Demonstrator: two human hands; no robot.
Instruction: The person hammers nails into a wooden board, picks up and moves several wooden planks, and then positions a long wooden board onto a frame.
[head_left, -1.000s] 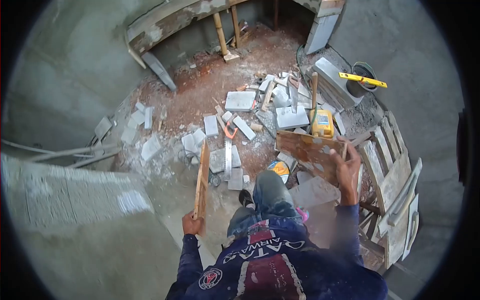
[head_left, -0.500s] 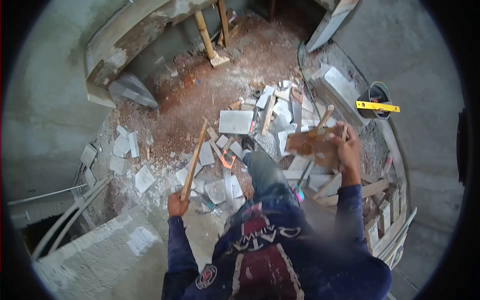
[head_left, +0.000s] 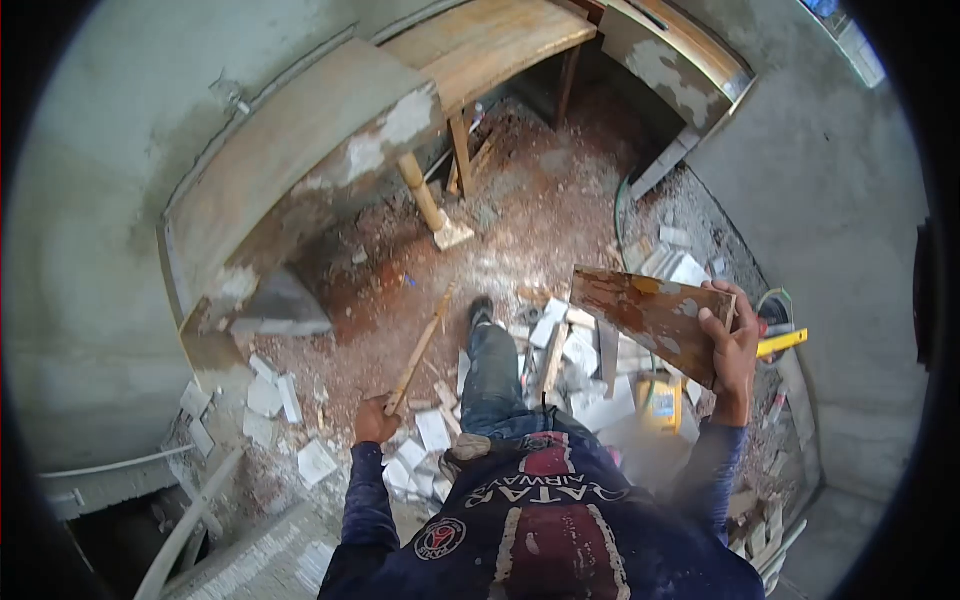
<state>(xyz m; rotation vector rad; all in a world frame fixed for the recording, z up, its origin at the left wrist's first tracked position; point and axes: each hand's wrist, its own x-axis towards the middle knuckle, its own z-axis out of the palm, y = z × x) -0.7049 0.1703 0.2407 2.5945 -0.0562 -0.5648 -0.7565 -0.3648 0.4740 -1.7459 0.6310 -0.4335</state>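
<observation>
My left hand (head_left: pixel 376 418) is closed round the lower end of a long, thin wooden stick (head_left: pixel 421 347), which slants up and to the right over the dirt floor. In my right hand (head_left: pixel 733 342) is a flat piece of wooden board (head_left: pixel 650 318), gripped at its right edge with the thumb on its face. Brown and stained, with pale patches, the board is raised above the rubble and hides part of it. The two pieces of wood are apart.
Broken white blocks (head_left: pixel 433 430) and offcuts litter the floor around my leg. A wooden prop (head_left: pixel 424 196) stands under the curved concrete counter (head_left: pixel 290 160) ahead. To the right are a yellow spirit level (head_left: pixel 782 343) and a yellow container (head_left: pixel 662 405). A dark opening (head_left: pixel 125 540) lies lower left.
The view has tilted up and shows more of the counter; one foot is further forward. My right hand has raised and turned the board. The stick stays in my left hand.
</observation>
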